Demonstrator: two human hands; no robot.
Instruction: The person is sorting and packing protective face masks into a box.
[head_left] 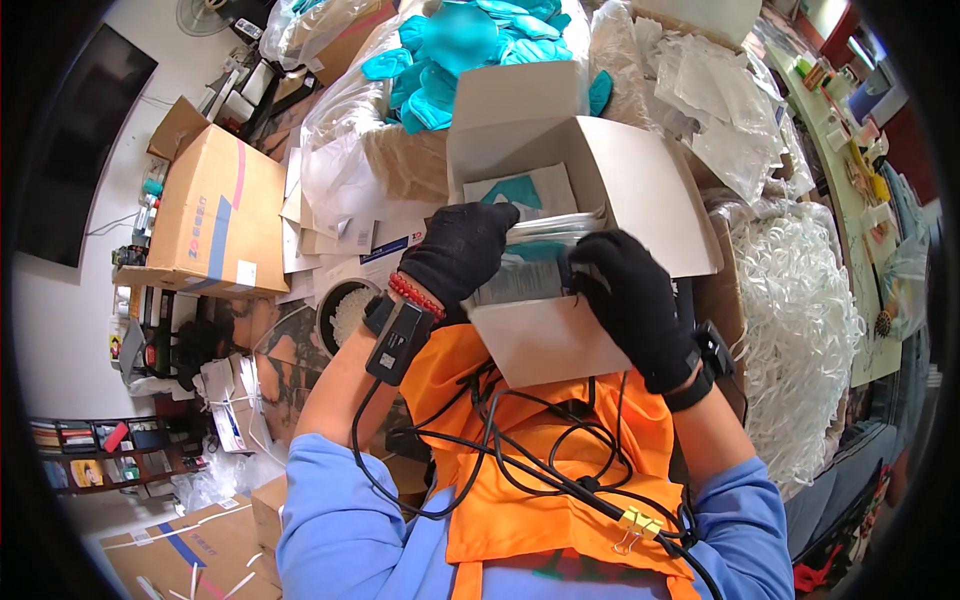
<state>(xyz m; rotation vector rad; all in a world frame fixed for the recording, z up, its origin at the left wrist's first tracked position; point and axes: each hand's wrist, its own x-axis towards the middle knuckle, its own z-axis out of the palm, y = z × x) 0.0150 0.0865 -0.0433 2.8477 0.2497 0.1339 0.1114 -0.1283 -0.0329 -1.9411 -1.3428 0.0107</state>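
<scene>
A white cardboard box (690,215) stands in front of me with its flaps spread. In it lie flat sealed packets (522,282) with teal contents showing through, stacked on edge toward the near side. Another packet (545,185) leans at the back of the box. Both my hands wear black gloves. My left hand (458,252) is closed at the stack's left top edge, fingers curled over the packets. On the opposite edge, my right hand (632,300) has its fingers bent around the packets' right side; its fingertips are partly hidden.
Beyond the box is a plastic-lined carton heaped with teal folded items (430,95). Clear plastic bags (710,100) and a carton of translucent strips (795,300) stand at the right. A brown carton (225,215) is at left, a round bin (345,310) nearer. Black cables (520,465) hang over my orange apron.
</scene>
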